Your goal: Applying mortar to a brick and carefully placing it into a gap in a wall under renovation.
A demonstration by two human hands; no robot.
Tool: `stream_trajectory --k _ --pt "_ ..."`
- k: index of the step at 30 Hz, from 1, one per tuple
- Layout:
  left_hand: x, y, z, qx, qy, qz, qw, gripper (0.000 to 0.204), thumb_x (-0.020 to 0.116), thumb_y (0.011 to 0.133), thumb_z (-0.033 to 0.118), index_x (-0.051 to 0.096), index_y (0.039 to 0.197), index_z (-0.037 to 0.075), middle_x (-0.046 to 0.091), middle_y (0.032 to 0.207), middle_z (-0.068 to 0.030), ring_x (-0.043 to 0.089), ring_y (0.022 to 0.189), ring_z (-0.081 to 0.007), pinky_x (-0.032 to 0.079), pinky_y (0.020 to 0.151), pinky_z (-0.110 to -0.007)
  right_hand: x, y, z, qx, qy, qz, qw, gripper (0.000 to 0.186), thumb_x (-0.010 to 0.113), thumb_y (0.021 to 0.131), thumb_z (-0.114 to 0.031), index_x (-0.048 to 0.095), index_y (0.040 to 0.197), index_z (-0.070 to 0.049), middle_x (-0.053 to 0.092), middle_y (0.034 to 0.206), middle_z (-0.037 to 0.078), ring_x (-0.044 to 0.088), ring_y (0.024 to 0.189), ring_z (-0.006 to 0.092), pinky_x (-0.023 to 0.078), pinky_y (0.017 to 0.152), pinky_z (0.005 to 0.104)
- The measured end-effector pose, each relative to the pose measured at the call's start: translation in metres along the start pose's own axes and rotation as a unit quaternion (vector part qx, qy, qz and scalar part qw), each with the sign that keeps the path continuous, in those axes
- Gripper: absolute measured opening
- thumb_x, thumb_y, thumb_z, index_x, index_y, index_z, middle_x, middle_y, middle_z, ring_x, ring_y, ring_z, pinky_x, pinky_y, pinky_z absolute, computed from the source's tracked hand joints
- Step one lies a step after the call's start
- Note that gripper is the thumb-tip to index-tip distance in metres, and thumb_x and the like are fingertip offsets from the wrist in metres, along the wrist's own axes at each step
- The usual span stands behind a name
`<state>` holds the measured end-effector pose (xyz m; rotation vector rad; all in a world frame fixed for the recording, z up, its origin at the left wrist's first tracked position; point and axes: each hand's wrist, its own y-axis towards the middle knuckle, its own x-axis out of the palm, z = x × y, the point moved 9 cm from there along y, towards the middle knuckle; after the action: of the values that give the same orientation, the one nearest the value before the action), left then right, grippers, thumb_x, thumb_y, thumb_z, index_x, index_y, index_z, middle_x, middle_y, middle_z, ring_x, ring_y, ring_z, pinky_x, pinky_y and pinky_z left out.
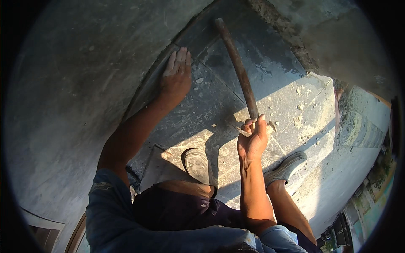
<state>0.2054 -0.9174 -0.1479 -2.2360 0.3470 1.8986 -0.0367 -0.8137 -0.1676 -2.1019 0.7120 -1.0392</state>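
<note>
The right hand grips the lower end of a long wooden handle, whose long axis points toward eleven o'clock (far end at the wall). The left hand lies open, flat on the tiled floor.

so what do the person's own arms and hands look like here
Both forearms are bare, with no gloves, watch or rings visible on the left hand or the right hand. Short blue denim-like sleeves cover the upper arms, the left sleeve and the right sleeve ending near the elbows. The left sleeve shows pale dusty specks.
</note>
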Motion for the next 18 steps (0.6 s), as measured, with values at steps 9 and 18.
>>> stream_trajectory --k 9,18 --pt "-0.006 0.002 0.004 0.015 0.046 0.002 0.999 0.049 0.050 0.083 0.012 0.047 0.125 -0.014 0.050 0.130 -0.0252 0.039 0.131 -0.0288 0.024 0.112 -0.042 -0.004 0.008 -0.009 -0.021 0.014 0.006 1.000 0.019 0.061 0.091 -0.020 0.049 0.091 -0.005 0.054 0.085 0.006 0.054 0.066 0.0116 0.044 0.052 0.0198" --pt "-0.002 0.000 0.003 0.011 0.027 -0.003 1.000 0.050 0.049 0.083 0.009 0.044 0.128 -0.012 0.046 0.133 -0.0252 0.038 0.132 -0.0288 0.025 0.111 -0.045 0.006 0.004 -0.007 -0.037 0.022 0.038 0.998 0.014 0.062 0.090 -0.013 0.048 0.089 -0.007 0.056 0.080 0.005 0.059 0.062 0.0172 0.043 0.046 0.0226"
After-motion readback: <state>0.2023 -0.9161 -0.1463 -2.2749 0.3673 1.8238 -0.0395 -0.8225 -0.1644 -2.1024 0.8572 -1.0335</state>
